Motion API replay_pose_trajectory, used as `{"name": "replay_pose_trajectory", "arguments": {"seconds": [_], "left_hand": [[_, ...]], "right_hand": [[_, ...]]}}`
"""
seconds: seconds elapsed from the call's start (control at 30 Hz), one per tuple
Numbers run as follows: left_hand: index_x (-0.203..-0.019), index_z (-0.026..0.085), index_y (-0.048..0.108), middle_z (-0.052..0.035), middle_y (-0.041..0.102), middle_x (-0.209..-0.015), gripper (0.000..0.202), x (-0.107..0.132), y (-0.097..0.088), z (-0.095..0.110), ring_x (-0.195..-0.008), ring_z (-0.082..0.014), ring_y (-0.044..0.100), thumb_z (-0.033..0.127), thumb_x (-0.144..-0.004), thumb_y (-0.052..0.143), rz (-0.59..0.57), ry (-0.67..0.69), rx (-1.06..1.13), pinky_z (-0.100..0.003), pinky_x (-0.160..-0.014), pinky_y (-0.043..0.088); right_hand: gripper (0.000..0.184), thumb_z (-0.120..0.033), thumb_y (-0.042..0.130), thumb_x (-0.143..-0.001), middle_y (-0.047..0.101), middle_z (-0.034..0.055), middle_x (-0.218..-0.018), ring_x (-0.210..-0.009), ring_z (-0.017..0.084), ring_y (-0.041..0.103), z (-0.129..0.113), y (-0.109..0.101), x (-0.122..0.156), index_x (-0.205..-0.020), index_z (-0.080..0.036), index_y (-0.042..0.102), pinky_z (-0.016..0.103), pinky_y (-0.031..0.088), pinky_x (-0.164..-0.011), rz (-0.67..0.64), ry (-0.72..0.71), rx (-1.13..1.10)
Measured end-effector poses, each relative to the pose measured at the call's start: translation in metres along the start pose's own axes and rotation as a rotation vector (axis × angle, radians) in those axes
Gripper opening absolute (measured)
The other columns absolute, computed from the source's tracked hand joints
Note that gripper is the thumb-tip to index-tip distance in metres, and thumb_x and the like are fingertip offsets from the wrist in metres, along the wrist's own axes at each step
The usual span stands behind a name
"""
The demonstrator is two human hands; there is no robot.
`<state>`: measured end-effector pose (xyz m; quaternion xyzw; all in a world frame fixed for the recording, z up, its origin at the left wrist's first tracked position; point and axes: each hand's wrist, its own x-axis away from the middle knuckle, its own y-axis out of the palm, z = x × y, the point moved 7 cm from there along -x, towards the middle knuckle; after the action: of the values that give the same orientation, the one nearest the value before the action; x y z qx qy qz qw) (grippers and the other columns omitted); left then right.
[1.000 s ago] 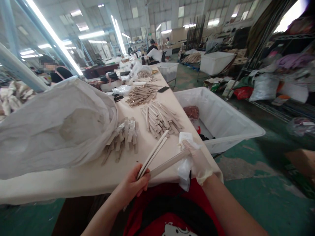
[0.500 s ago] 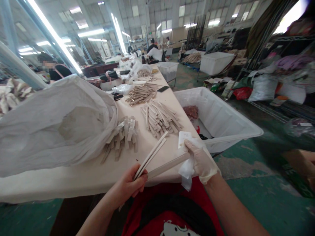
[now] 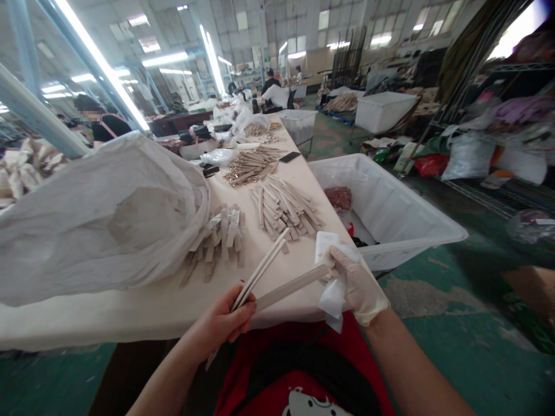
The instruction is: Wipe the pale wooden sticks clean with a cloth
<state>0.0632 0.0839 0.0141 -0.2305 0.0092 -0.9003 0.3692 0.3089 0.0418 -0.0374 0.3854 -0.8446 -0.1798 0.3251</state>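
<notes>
My left hand (image 3: 223, 323), bare, is closed round the near ends of a few long pale strips (image 3: 260, 270) that fan up and to the right over the table edge. My right hand (image 3: 355, 283), in a white glove, pinches a white cloth (image 3: 330, 297) round the far end of the lowest strip (image 3: 291, 286). Just beyond lie two piles of short flat sticks, one in the table's middle (image 3: 219, 234) and one to its right (image 3: 284, 208).
A big white sack (image 3: 99, 219) covers the table's left half. A white tub (image 3: 390, 211) stands on the floor right of the table (image 3: 130, 315). More stick piles (image 3: 249, 164) and bags lie farther along. People sit at the far end and at the left.
My gloved right hand with the cloth has slid a little along the strip. My left hand and the strips have shifted slightly left.
</notes>
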Motion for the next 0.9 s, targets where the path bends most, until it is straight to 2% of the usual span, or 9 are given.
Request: {"name": "replay_pose_trajectory", "arguments": {"seconds": [0.2,0.33,0.4,0.5,0.53,0.6,0.73,0.8,0.9], "left_hand": [[-0.083,0.017,0.041,0.0088,0.044,-0.048,0.023,0.000,-0.005,0.002,-0.034,-0.0018,0.029,0.039,-0.077,0.047,0.006,0.001,-0.016,-0.013,-0.034,0.018],[-0.079,0.018,0.041,0.0092,0.043,-0.048,0.022,-0.008,-0.003,-0.002,-0.033,-0.0018,0.028,0.038,-0.076,0.047,0.045,0.013,-0.007,-0.013,-0.032,0.018],[-0.078,0.018,0.040,0.0091,0.043,-0.048,0.021,-0.017,0.004,-0.001,-0.033,-0.0020,0.028,0.038,-0.075,0.047,0.088,0.037,-0.009,-0.013,-0.032,0.018],[-0.082,0.018,0.040,0.0090,0.043,-0.048,0.021,-0.032,0.018,0.004,-0.033,-0.0033,0.030,0.038,-0.076,0.044,0.171,0.098,-0.004,-0.014,-0.032,0.022],[-0.084,0.018,0.040,0.0092,0.043,-0.047,0.021,-0.035,0.021,0.005,-0.033,-0.0037,0.030,0.038,-0.076,0.042,0.197,0.106,0.001,-0.014,-0.032,0.023],[-0.085,0.018,0.040,0.0094,0.042,-0.047,0.022,-0.037,0.023,0.005,-0.034,-0.0042,0.030,0.039,-0.077,0.041,0.215,0.105,-0.016,-0.015,-0.033,0.023],[-0.076,0.018,0.042,0.0086,0.042,-0.047,0.020,-0.036,0.024,0.006,-0.036,-0.0043,0.032,0.038,-0.076,0.045,0.191,0.129,-0.124,-0.016,-0.036,0.025],[-0.074,0.018,0.043,0.0087,0.042,-0.046,0.019,-0.037,0.020,0.009,-0.036,-0.0047,0.033,0.036,-0.076,0.045,0.252,0.156,-0.140,-0.016,-0.038,0.027],[-0.074,0.018,0.044,0.0081,0.043,-0.047,0.018,-0.038,0.017,0.009,-0.038,-0.0055,0.035,0.035,-0.077,0.045,0.318,0.179,-0.162,-0.017,-0.042,0.029]], "right_hand": [[0.027,-0.034,0.075,-0.057,0.056,-0.0070,-0.055,-0.037,0.008,0.044,-0.003,-0.003,0.001,-0.071,-0.020,0.056,0.021,0.036,-0.036,0.009,-0.011,0.024],[0.025,-0.038,0.072,-0.060,0.055,-0.0046,-0.055,-0.044,0.010,0.046,-0.007,0.002,0.008,-0.065,-0.019,0.057,0.023,0.037,-0.042,-0.012,-0.161,0.242],[0.026,-0.041,0.070,-0.061,0.053,-0.0030,-0.052,-0.046,0.011,0.046,0.006,0.015,0.017,-0.061,-0.017,0.059,0.024,0.036,-0.044,-0.065,-0.192,0.382],[0.028,-0.044,0.068,-0.062,0.053,-0.0018,-0.049,-0.047,0.013,0.046,0.040,0.040,0.034,-0.062,-0.017,0.062,0.026,0.036,-0.047,-0.241,-0.090,0.468],[0.029,-0.045,0.068,-0.063,0.054,-0.0020,-0.049,-0.047,0.013,0.046,0.049,0.047,0.039,-0.065,-0.017,0.063,0.026,0.036,-0.047,-0.305,-0.039,0.444],[0.028,-0.046,0.067,-0.063,0.053,-0.0034,-0.049,-0.044,0.012,0.044,0.053,0.050,0.043,-0.068,-0.018,0.063,0.026,0.034,-0.046,-0.337,0.015,0.370],[0.034,-0.053,0.060,-0.067,0.047,-0.0047,-0.043,-0.039,0.011,0.040,0.039,0.037,0.038,-0.060,-0.020,0.057,0.026,0.034,-0.043,-0.132,0.032,0.160],[0.036,-0.053,0.061,-0.067,0.045,-0.0048,-0.042,-0.038,0.010,0.038,0.044,0.042,0.040,-0.056,-0.019,0.054,0.026,0.034,-0.043,-0.120,0.066,0.113],[0.036,-0.047,0.069,-0.061,0.045,-0.0044,-0.045,-0.040,0.008,0.037,0.052,0.053,0.047,-0.051,-0.018,0.051,0.024,0.035,-0.044,-0.172,0.072,0.119]]}}
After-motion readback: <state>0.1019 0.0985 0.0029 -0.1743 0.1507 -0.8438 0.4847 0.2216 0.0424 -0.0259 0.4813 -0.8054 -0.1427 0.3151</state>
